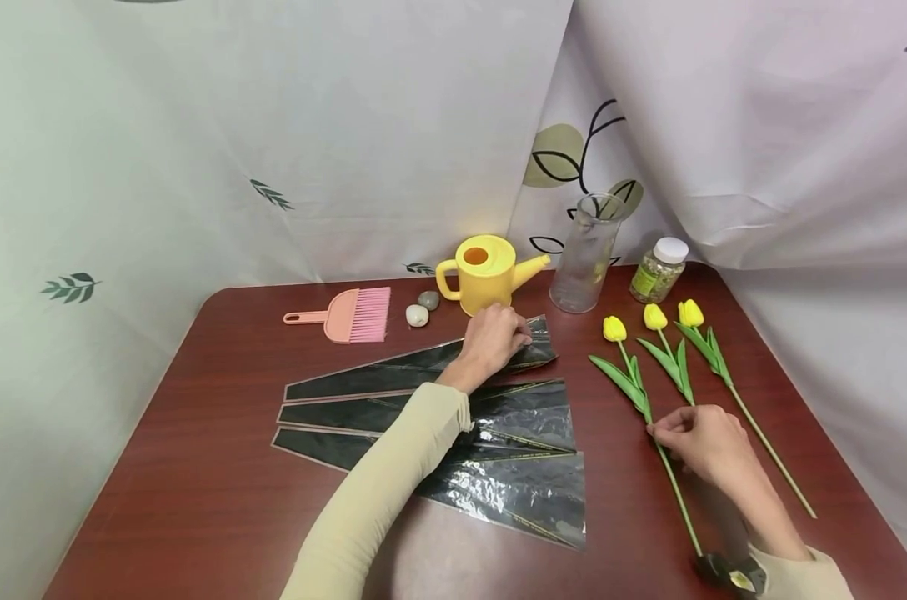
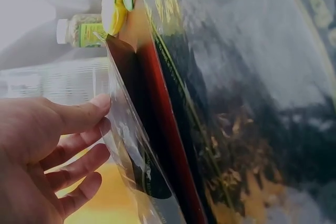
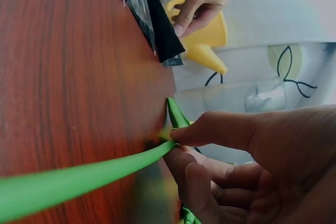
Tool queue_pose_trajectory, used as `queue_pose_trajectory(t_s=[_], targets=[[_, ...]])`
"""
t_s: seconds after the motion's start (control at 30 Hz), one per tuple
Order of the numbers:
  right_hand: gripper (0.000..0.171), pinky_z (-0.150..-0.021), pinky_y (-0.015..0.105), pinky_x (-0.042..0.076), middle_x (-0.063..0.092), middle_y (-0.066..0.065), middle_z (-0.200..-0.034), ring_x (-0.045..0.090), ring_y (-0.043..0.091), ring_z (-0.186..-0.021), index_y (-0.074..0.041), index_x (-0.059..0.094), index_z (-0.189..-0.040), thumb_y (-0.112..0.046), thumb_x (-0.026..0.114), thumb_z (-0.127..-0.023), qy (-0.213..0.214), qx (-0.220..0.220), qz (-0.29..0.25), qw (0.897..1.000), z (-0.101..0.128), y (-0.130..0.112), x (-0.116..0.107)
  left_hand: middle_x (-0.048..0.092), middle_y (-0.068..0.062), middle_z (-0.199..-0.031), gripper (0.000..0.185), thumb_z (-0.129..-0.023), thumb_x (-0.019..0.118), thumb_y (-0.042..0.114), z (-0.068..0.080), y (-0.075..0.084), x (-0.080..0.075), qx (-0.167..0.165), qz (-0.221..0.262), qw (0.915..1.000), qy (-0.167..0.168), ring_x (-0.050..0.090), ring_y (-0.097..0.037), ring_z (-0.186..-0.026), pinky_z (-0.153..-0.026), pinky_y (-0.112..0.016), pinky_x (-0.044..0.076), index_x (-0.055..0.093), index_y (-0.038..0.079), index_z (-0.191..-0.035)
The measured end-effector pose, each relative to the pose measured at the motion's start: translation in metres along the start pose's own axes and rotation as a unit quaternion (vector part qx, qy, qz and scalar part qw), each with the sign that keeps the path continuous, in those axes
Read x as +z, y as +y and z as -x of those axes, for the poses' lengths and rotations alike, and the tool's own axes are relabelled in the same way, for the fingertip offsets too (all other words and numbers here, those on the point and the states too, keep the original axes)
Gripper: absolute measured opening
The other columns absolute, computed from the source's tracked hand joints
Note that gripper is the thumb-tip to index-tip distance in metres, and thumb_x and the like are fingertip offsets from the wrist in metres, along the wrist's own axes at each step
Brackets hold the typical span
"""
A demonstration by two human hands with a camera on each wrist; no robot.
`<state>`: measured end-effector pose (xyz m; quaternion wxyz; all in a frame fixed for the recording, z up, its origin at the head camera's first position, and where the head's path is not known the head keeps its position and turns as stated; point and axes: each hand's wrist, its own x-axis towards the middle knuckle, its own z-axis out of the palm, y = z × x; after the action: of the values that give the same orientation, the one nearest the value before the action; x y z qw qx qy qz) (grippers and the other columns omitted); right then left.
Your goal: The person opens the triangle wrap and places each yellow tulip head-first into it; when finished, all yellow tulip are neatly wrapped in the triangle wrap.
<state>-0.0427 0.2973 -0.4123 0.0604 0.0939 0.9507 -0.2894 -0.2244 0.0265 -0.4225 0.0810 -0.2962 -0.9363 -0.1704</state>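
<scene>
On the reddish-brown bench [image 1: 198,492] lie three black cellophane sleeves [image 1: 521,475], fanned out side by side; the person's left hand [image 1: 491,337] rests on the farthest sleeve [image 1: 393,375], its grip pinching that sleeve's wide end (the film lifts at the fingertips [image 2: 100,103]); just behind stands a yellow watering can [image 1: 487,271]; to the right, three yellow tulips [image 1: 652,350] lie flat; the right hand [image 1: 704,442] has its grip closed round the leftmost tulip's stem [image 3: 79,179].
</scene>
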Motion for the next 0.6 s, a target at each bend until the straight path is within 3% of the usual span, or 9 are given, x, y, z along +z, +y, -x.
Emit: queue_pose_trajectory(t_s=[0.27,0.33,0.4,0.47,0.5,0.57,0.6], targets=[[0.021,-0.048,0.029,0.047,0.069,0.0,-0.069,0.061,0.018,-0.046,-0.003,0.074,-0.088,-0.024,0.073,-0.086,0.02,-0.011,-0.06,0.998,0.007,-0.006,-0.006,0.066,0.01,-0.086,0.006,-0.087,0.076,0.03,0.004,0.0,-0.003,-0.003,-0.01,0.9999,-0.01,0.059,-0.012,-0.086,-0.071,-0.03,0.051,0.079,0.025,-0.085],[0.023,-0.046,0.029,0.048,0.07,0.002,-0.071,0.059,0.017,-0.045,-0.001,0.075,-0.092,-0.024,0.074,-0.087,0.018,-0.017,-0.102,0.994,0.008,-0.007,-0.011,0.066,0.01,-0.087,0.006,-0.087,0.076,0.03,0.005,0.001,-0.003,-0.001,-0.005,0.9999,-0.01,0.059,-0.012,-0.086,-0.071,-0.03,0.051,0.079,0.025,-0.086],[0.026,-0.045,0.029,0.048,0.071,0.003,-0.075,0.057,0.015,-0.045,0.002,0.074,-0.098,-0.023,0.074,-0.089,0.008,-0.021,-0.175,0.984,0.007,-0.007,-0.016,0.065,0.009,-0.086,0.006,-0.088,0.075,0.029,0.007,0.001,-0.004,-0.001,0.001,0.9999,-0.01,0.058,-0.012,-0.086,-0.072,-0.03,0.051,0.079,0.024,-0.087],[0.026,-0.046,0.028,0.05,0.072,0.004,-0.08,0.057,0.013,-0.049,0.004,0.073,-0.101,-0.019,0.074,-0.089,-0.004,-0.018,-0.29,0.957,0.003,-0.008,-0.02,0.064,0.009,-0.085,0.006,-0.088,0.075,0.028,0.008,0.001,-0.005,0.0,0.005,0.9999,-0.012,0.057,-0.012,-0.086,-0.072,-0.029,0.05,0.079,0.023,-0.088],[0.023,-0.046,0.028,0.051,0.072,0.005,-0.081,0.058,0.012,-0.051,0.004,0.073,-0.101,-0.016,0.073,-0.09,-0.008,-0.016,-0.351,0.936,0.0,-0.009,-0.022,0.063,0.009,-0.085,0.006,-0.089,0.074,0.028,0.009,0.001,-0.005,0.0,0.007,0.9999,-0.013,0.057,-0.012,-0.085,-0.072,-0.029,0.05,0.079,0.023,-0.088],[0.016,-0.051,0.026,0.053,0.073,0.005,-0.083,0.062,0.012,-0.057,0.002,0.075,-0.099,-0.01,0.072,-0.09,-0.012,-0.009,-0.473,0.881,-0.006,-0.012,-0.022,0.062,0.009,-0.085,0.006,-0.089,0.074,0.027,0.01,0.002,-0.006,0.001,0.01,0.9998,-0.015,0.056,-0.012,-0.085,-0.072,-0.029,0.05,0.078,0.023,-0.089],[0.012,-0.054,0.026,0.055,0.073,0.006,-0.084,0.065,0.012,-0.061,0.001,0.076,-0.097,-0.007,0.071,-0.09,-0.01,-0.004,-0.532,0.847,-0.01,-0.015,-0.022,0.062,0.008,-0.085,0.006,-0.09,0.074,0.026,0.01,0.002,-0.007,0.002,0.013,0.9998,-0.017,0.056,-0.012,-0.085,-0.072,-0.029,0.05,0.078,0.022,-0.09]])
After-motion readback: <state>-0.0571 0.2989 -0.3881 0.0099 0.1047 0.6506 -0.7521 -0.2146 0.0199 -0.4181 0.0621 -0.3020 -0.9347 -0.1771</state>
